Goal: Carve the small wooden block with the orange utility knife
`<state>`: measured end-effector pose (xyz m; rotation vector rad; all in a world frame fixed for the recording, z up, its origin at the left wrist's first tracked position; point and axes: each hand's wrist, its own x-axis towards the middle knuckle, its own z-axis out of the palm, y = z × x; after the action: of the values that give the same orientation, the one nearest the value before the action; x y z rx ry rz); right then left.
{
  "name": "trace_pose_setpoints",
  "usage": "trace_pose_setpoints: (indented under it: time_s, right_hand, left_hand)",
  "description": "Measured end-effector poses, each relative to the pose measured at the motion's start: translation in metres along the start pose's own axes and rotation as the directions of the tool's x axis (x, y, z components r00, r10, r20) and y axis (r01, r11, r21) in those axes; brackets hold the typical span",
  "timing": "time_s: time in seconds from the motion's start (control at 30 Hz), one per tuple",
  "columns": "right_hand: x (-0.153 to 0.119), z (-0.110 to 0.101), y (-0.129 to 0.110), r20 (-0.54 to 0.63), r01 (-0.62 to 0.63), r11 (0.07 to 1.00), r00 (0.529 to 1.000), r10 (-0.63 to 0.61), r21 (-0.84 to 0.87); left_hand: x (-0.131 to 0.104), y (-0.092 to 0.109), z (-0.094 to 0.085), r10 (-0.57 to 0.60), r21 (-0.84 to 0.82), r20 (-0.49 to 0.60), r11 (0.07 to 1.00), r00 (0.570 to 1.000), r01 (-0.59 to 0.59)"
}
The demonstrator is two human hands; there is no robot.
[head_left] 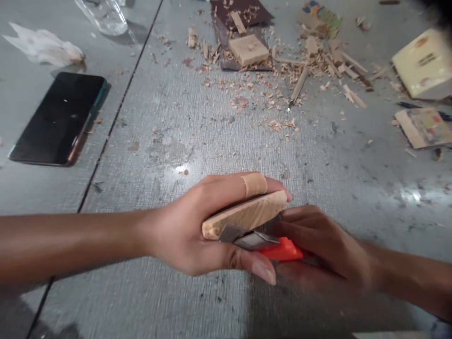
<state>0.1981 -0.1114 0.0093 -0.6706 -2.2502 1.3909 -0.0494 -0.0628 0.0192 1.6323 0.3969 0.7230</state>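
Observation:
My left hand (197,221), with a tan bandage (254,184) round its index finger, is closed on a pale piece of wood (250,214). The wood slants up toward the right, its long cut face showing. A red box cutter (284,249) is in my right hand (325,249), which is closed around the handle and partly blurred. The cutter's grey blade (252,239) lies along the wood's lower edge, between the wood and my left thumb. My right fingers are close to the wood's right end; whether they touch it I cannot tell.
A dark phone (60,117), crumpled tissue (44,47) and a clear glass (106,16) are at the left. Farther off, a wooden block (249,49) rests on brown sandpaper (243,14) beside scattered shavings (325,63) and a thin tool (298,89). A yellow box (422,63) stands right.

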Motion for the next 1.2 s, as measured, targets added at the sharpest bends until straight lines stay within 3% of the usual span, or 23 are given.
trace_pose_setpoints:
  time_s: [0.2,0.43,0.9,1.2]
  right_hand:
    - [0.002,-0.002,-0.004,-0.097,-0.023,0.994,0.995,0.012,-0.111]
    - [0.003,-0.002,-0.01,-0.034,0.012,0.985,0.999,-0.018,-0.173]
    - [0.004,0.0,-0.003,0.063,-0.014,1.0,0.998,0.014,0.007]
    - [0.005,-0.001,-0.005,0.031,-0.003,1.0,1.0,0.002,0.029]
  left_hand:
    - [-0.001,0.001,-0.001,-0.064,-0.025,-0.12,0.998,0.991,0.062]
    - [-0.004,-0.006,0.001,-0.125,-0.198,-0.063,0.974,0.99,0.111]
    - [-0.005,-0.012,0.003,-0.079,-0.091,-0.053,0.993,0.995,0.074]
    - [-0.003,-0.009,0.002,-0.069,-0.08,-0.064,0.995,0.996,0.064]
